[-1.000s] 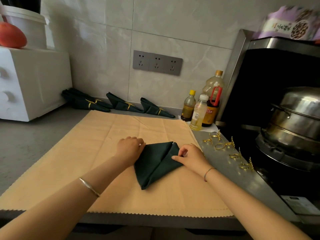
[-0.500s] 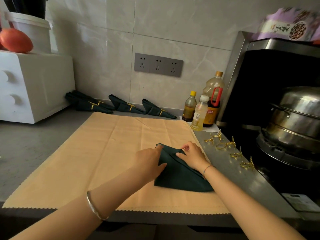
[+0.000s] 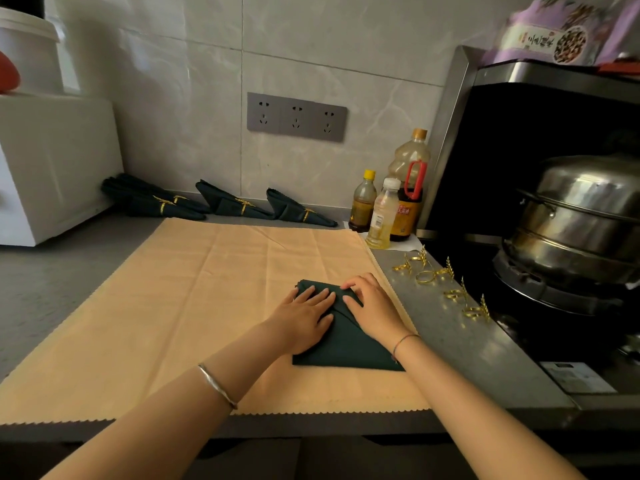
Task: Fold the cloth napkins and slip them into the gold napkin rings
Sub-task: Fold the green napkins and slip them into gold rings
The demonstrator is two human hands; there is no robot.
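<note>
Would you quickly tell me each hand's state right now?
Left hand: open, pressing the green napkin.
Right hand: open, fingers resting on it.

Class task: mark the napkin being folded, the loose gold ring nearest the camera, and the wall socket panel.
Napkin (image 3: 344,351): head view, its bare lower part.
Ring (image 3: 473,312): head view, its loop.
Socket panel (image 3: 296,116): head view, the middle outlet.

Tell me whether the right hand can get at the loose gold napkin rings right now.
Probably yes. The right hand only presses the dark green napkin, and the gold napkin rings lie uncovered on the counter just to its right, nothing standing between.
</note>
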